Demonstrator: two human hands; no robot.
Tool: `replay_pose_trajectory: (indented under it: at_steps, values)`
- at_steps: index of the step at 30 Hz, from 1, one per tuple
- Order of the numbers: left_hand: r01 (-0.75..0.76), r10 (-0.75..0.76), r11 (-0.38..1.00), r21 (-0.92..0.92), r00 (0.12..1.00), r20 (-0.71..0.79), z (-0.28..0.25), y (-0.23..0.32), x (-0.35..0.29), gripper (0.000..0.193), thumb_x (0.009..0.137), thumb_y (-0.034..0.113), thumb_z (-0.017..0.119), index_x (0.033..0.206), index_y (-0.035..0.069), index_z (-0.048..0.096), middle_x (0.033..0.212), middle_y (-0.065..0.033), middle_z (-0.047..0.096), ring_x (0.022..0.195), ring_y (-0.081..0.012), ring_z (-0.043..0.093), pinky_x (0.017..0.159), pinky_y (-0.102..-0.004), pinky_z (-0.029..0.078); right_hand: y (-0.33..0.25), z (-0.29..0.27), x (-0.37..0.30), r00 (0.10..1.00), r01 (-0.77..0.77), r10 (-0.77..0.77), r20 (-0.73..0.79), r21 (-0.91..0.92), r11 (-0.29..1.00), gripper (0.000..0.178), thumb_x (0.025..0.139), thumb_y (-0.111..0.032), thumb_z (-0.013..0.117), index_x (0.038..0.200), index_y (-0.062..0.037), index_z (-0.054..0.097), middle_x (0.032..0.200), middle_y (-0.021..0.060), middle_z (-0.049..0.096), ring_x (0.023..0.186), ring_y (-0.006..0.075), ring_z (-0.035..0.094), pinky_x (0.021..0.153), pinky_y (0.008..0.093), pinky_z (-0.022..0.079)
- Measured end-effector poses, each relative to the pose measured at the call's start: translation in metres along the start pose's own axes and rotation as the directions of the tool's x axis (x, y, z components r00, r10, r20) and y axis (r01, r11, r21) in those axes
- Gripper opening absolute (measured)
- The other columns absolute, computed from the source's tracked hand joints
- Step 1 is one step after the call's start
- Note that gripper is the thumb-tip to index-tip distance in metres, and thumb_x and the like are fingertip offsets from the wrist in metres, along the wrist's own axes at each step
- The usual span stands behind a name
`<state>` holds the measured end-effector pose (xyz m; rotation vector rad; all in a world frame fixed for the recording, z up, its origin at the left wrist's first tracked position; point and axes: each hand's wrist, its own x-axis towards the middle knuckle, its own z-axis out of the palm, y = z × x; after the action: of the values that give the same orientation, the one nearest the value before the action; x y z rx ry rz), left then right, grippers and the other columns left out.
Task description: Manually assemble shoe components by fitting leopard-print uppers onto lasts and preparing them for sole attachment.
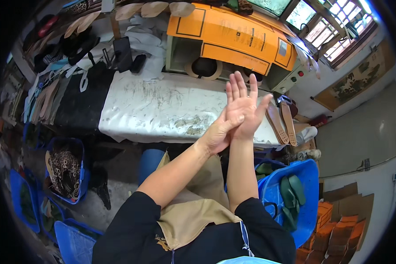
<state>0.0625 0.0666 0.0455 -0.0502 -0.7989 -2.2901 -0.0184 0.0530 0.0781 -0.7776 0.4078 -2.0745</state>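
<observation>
Above the front edge of the white-covered workbench (149, 105), my right hand (245, 108) is raised, palm showing, with its fingers stretched out and nothing in it. My left hand (216, 134) is wrapped round the base of my right hand, its thumb lying on the palm. Most of the left fingers are hidden behind the right wrist. Neither hand touches the bench, as far as I can see. A tan apron (189, 220) covers my lap. Beyond my hands stands a machine with orange cardboard (233, 37) laid over it.
Several brown soles (276, 123) lie at the bench's right end. Blue baskets stand on both sides; the right one (310, 180) holds green slippers (288, 193), a left one (81, 176) leopard-print pieces. Strips and dark shoe parts crowd the bench's left. Orange boxes (334, 235) are stacked lower right.
</observation>
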Motion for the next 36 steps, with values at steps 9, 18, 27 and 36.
replay_pose_trajectory:
  at_steps: [9,18,27,36]
  values:
    - [0.188,-0.195,0.981,-0.053,0.955,-0.222,-0.056,0.009,-0.026,0.066,0.101,0.065,0.046,0.137,0.010,0.048,0.090,-0.0071,0.059,0.075,-0.0232,0.064,0.069,-0.0388,0.056,0.058,-0.002,-0.009,0.794,0.581,-0.174,0.583,-0.641,0.501,0.079,0.098,-0.044,0.055,0.157,-0.0013,0.025,0.160,0.0221,0.031,0.152,0.0362,0.025,0.125,0.0482,0.019]
    - [0.035,-0.014,0.974,-0.222,0.995,0.097,-0.038,0.052,-0.049,0.090,0.092,0.023,0.070,0.163,0.021,0.016,0.150,-0.0062,0.043,0.136,-0.0268,0.048,0.112,-0.0423,0.042,0.049,0.044,-0.039,0.983,0.035,0.056,0.174,-0.480,0.877,0.090,0.099,-0.059,0.052,0.158,-0.0001,0.020,0.162,0.0230,0.026,0.153,0.0366,0.021,0.125,0.0490,0.015]
    - [0.087,-0.072,0.994,0.060,0.974,-0.213,-0.044,0.028,-0.044,0.076,0.098,0.041,0.057,0.161,0.020,0.021,0.144,-0.0103,0.050,0.130,-0.0293,0.053,0.110,-0.0482,0.043,0.051,0.025,-0.043,0.967,-0.099,0.202,0.154,-0.503,0.859,0.096,0.095,-0.062,0.057,0.158,-0.0003,0.019,0.156,0.0271,0.032,0.149,0.0395,0.030,0.123,0.0506,0.024]
    - [0.132,-0.087,0.942,-0.309,0.984,0.154,-0.134,0.038,-0.057,0.078,0.100,0.070,0.034,0.155,0.014,0.035,0.140,-0.0181,0.056,0.129,-0.0337,0.055,0.110,-0.0515,0.042,0.071,0.030,-0.082,0.726,0.502,0.344,0.595,-0.801,0.326,0.078,0.090,-0.051,0.068,0.153,-0.0117,0.045,0.161,0.0185,0.036,0.153,0.0395,0.023,0.123,0.0578,0.014]
